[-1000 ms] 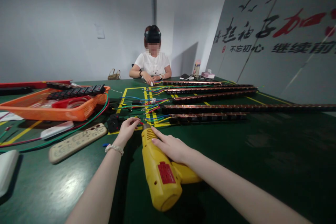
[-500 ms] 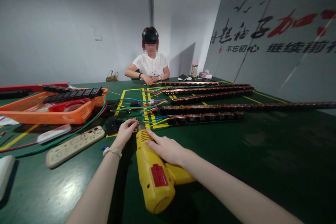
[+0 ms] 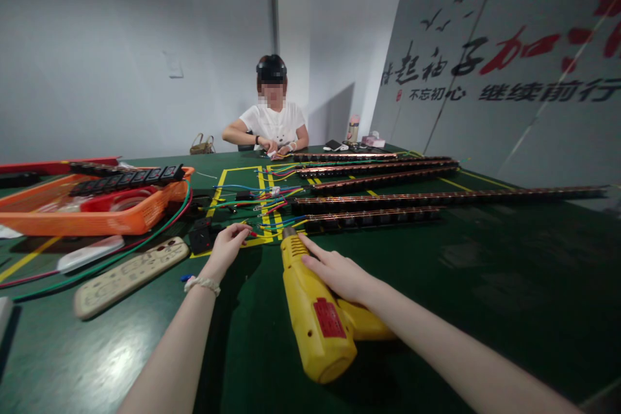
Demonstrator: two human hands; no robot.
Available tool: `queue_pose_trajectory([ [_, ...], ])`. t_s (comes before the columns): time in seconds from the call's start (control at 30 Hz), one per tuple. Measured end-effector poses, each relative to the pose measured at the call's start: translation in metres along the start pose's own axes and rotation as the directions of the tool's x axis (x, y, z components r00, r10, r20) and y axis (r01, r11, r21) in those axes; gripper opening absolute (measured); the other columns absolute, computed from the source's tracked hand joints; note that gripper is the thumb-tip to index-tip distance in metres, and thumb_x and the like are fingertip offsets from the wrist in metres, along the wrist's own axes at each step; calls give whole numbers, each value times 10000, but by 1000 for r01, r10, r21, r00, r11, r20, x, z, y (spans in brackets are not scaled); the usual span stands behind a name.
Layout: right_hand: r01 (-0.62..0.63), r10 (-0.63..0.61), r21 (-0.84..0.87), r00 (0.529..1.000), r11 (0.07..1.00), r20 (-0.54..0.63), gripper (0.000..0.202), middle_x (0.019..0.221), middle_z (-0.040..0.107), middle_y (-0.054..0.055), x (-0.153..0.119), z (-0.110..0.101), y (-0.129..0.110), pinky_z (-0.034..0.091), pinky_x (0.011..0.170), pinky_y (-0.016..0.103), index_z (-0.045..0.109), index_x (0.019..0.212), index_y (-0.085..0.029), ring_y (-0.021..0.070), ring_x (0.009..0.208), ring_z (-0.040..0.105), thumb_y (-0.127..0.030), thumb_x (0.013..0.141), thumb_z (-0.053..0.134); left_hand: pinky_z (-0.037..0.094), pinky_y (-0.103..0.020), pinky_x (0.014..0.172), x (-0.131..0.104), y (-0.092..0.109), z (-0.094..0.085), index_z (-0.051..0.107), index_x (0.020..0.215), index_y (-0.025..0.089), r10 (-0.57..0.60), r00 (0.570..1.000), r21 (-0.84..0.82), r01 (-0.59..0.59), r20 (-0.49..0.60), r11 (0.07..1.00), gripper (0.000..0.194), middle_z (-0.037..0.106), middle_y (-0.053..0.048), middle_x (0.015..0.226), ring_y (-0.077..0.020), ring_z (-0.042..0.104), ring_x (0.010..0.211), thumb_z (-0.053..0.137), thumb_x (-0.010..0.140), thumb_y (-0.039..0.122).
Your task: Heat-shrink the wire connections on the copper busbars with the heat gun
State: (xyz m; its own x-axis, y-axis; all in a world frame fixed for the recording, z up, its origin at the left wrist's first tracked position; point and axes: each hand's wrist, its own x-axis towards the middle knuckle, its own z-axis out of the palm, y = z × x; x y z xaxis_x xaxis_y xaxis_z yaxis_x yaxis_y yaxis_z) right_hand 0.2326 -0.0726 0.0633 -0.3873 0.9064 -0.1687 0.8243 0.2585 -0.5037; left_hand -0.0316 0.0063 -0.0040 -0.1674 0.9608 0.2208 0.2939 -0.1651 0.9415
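My right hand (image 3: 339, 272) rests on a yellow heat gun (image 3: 313, 310), fingers along its body behind the metal nozzle, which points away from me. To its left, my left hand (image 3: 233, 240) is closed in a pinch on a thin wire with a red end (image 3: 252, 233). Coloured wires (image 3: 286, 225) run from there to the nearest long black strip with copper-coloured rails (image 3: 373, 217). The gun's nozzle is close to these wires. Whether it touches them I cannot tell.
An orange basket (image 3: 121, 223) with black parts stands at left. A power strip (image 3: 130, 278), a white plug-like piece (image 3: 90, 254) and a black block (image 3: 200, 237) lie nearer. More strips (image 3: 436, 195) stretch right. A co-worker (image 3: 274, 119) sits opposite, hands on the table.
The heat gun in my right hand has moved right, away from my left hand. A gap shows between the nozzle and my left fingers. The co-worker's hands have shifted slightly.
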Motion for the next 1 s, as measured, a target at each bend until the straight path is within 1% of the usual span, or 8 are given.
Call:
queue_pose_trajectory([
  [0.2,-46,49,36,995,998,-91,649,1240,530,123,-5,-9,22,371,855,420,97,1436,-331,306,1029,557,-647,873,159,440,-243,573,2,-2,-1,652,820,134,-5,1000,11,5,3,1000,381,628,-35,730,-131,548,593,606,631,460],
  [0.3,-54,56,30,993,998,-107,644,1211,548,126,-5,-10,27,378,846,418,103,1435,-334,310,1023,559,-645,874,159,436,-240,576,2,-3,-1,652,830,134,5,1000,24,-6,6,1000,377,621,-29,725,-127,544,592,595,645,457],
  [0.67,-79,80,17,992,997,-96,710,1117,585,139,-3,-10,28,374,849,411,83,1443,-284,293,975,571,-677,853,109,446,-243,580,1,-2,-1,654,821,130,15,1000,13,-15,8,1000,377,626,-41,729,-132,543,601,600,646,459],
  [0.8,-76,78,24,992,997,-100,716,1134,577,143,-2,-8,30,368,859,421,88,1442,-286,299,994,561,-684,847,99,444,-243,569,0,0,-1,654,819,131,6,1000,8,-6,-5,1000,380,617,-37,706,-135,543,592,609,634,459],
  [1.0,-64,67,37,994,997,-91,698,1200,549,142,2,-8,33,370,866,421,87,1441,-296,302,1021,552,-674,855,115,441,-245,572,0,0,0,649,823,131,23,1000,-3,-23,-18,1000,393,620,-38,709,-134,545,588,613,628,470],
])
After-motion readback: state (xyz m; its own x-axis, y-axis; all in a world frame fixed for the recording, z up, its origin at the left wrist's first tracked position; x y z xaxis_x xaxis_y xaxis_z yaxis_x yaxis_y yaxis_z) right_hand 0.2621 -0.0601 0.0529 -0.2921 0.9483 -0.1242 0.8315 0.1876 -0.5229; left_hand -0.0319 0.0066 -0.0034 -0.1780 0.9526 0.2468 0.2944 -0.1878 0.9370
